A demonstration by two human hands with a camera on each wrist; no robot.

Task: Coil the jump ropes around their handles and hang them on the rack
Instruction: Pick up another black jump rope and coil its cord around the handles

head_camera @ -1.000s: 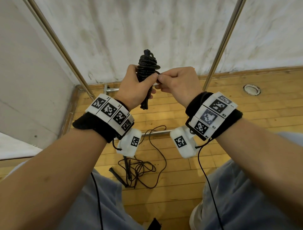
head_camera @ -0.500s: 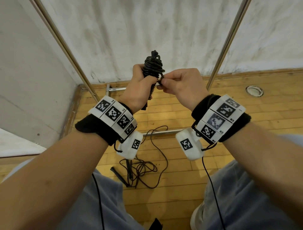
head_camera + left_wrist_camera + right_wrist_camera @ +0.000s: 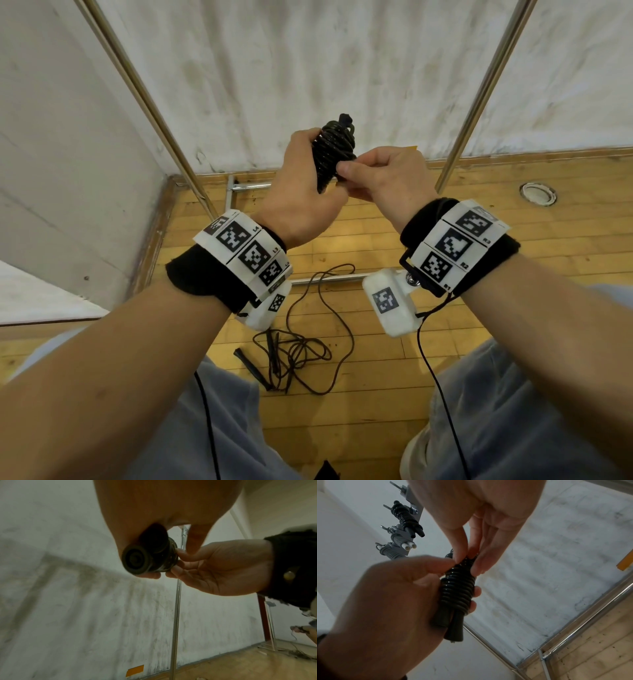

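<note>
The coiled rope (image 3: 334, 150) is held upright at chest height, before the wall (image 3: 308, 68); the left hand (image 3: 301, 202) is wrapped round the two handles (image 3: 452, 626), much of which is hidden by the palm. The upper coils are pinched by the thumb and fingertips (image 3: 475, 569) of the right hand (image 3: 387, 174); whether a loose end is held there cannot be made out. A second rope (image 3: 301, 346) is seen lying tangled on the wooden floor (image 3: 376, 394), partly covered by the wrist cameras. Two metal poles (image 3: 479, 96) rise against the stained wall. In the right wrist view three coiled ropes (image 3: 406, 519) are seen hung on the rack (image 3: 414, 513), its top cut off
</note>
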